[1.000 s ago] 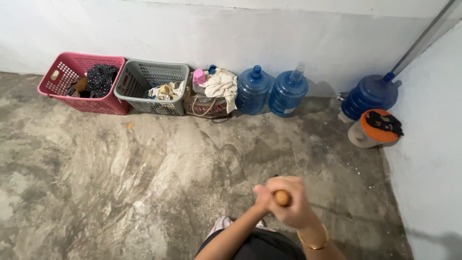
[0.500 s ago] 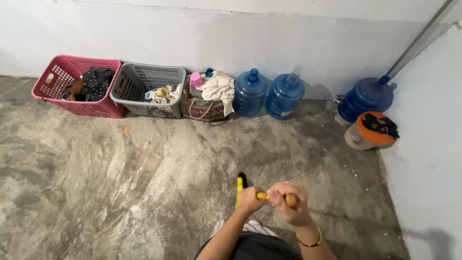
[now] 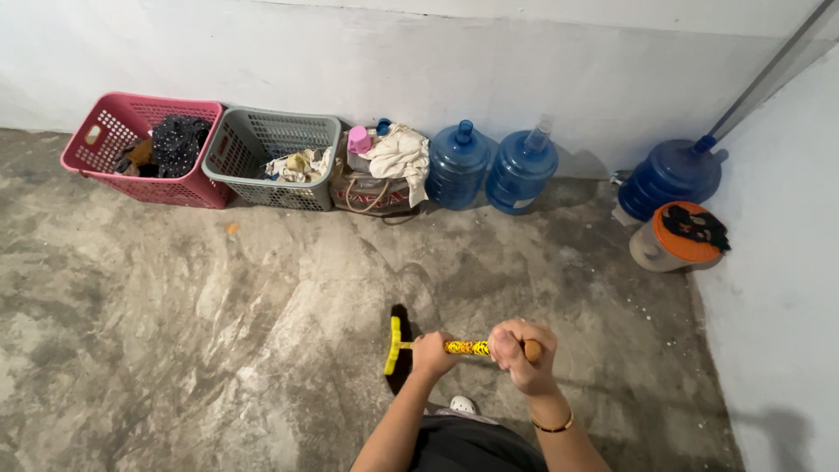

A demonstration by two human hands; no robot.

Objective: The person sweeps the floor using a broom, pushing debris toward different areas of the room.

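Yellow broom handle (image 3: pixel 463 347) in left hand (image 3: pixel 433 353) and right hand (image 3: pixel 520 348), both fists.

Yellow broom (image 3: pixel 395 345), pink basket (image 3: pixel 140 188), grey basket (image 3: pixel 271 188), blue jugs (image 3: pixel 461 166)

Bare concrete floor (image 3: pixel 218 350), grey, mottled and stained. White painted wall (image 3: pixel 419 70) at the back, second white wall (image 3: pixel 778 306) on the right, meeting in a corner. Along the back wall: pink laundry basket (image 3: pixel 96 166), grey laundry basket (image 3: pixel 236 170), then two blue water jugs (image 3: pixel 489 166). A third blue jug (image 3: pixel 669 175) sits in the corner. Light is flat and even.
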